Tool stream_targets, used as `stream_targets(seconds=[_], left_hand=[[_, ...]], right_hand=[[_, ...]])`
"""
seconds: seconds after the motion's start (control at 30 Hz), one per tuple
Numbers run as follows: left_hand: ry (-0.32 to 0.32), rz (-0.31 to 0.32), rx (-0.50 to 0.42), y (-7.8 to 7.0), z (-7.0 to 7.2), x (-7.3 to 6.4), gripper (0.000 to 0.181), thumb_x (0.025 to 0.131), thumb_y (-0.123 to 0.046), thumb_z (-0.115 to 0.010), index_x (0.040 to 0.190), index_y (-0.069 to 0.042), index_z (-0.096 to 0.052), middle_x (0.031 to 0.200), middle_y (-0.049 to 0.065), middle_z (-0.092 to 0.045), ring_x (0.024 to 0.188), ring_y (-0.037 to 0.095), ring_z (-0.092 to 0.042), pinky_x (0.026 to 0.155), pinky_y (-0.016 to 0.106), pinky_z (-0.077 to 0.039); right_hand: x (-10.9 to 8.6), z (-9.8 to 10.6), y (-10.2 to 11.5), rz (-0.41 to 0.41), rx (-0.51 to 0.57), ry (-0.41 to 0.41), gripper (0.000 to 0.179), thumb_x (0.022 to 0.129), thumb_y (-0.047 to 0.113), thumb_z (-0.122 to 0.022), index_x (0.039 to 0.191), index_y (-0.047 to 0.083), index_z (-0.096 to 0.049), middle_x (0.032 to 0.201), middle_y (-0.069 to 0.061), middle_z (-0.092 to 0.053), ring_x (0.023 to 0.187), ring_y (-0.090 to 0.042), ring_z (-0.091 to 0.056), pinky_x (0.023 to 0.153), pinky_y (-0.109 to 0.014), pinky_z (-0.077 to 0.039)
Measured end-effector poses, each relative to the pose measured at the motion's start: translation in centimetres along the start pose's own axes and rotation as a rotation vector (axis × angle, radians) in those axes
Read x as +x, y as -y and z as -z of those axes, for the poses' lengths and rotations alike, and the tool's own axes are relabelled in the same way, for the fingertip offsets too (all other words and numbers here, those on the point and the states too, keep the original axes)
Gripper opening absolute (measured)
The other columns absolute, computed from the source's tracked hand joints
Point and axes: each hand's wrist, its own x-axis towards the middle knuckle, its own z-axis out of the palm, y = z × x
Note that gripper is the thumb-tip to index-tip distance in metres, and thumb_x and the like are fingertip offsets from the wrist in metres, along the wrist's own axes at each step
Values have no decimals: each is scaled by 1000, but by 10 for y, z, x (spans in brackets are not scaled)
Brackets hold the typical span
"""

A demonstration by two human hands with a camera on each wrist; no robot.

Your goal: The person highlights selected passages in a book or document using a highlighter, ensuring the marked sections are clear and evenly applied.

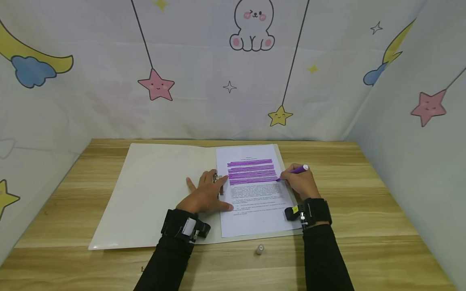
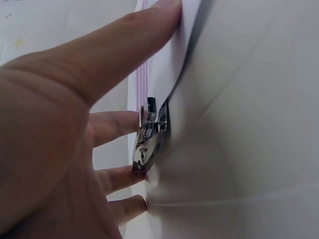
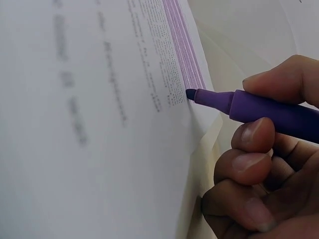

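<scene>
My right hand [image 1: 305, 185] pinches a purple highlighter [image 1: 299, 169] between thumb and fingers. Its dark tip [image 3: 191, 94] is at the right end of the lowest purple line on a printed sheet [image 1: 255, 224]. Purple strokes cover the upper block of text, while the lines below are plain black print. With fingers spread, my left hand [image 1: 204, 197] rests at the sheet's left edge. Its thumb lies on the paper, and other fingers reach over the metal clip [image 2: 149, 142] of a white folder [image 1: 145, 194], which lies opened flat under the sheet.
A small greyish cap [image 1: 260, 249] stands on the wooden table [image 1: 364, 250] in front of the folder. White cloth walls [image 1: 204, 109] printed with stars and moons enclose the table at the back and sides.
</scene>
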Motion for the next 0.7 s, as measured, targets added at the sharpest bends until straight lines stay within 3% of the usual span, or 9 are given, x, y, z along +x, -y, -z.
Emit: stream_targets(seconds=[0.4,0.7], left_hand=[[-6,-7,-9,3,0,0,95,77,-50,-85,156,-20,-40,161,19,-19,147,41,-12,102,78,9],[0,-2,3,3,-2,0,96,76,-50,-85,156,-21,-40,162,19,-18,147,41,-12,102,78,9]], right_hand=[[0,-1,1,1,-7,-16,16,84,14,-73,85,3,-62,77,-11,-60,76,-26,-53,58,-32,-37],[-5,12,-2,52,275,81,14,90,11,-72,88,0,-62,71,-4,-50,63,-18,-46,55,-28,-35]])
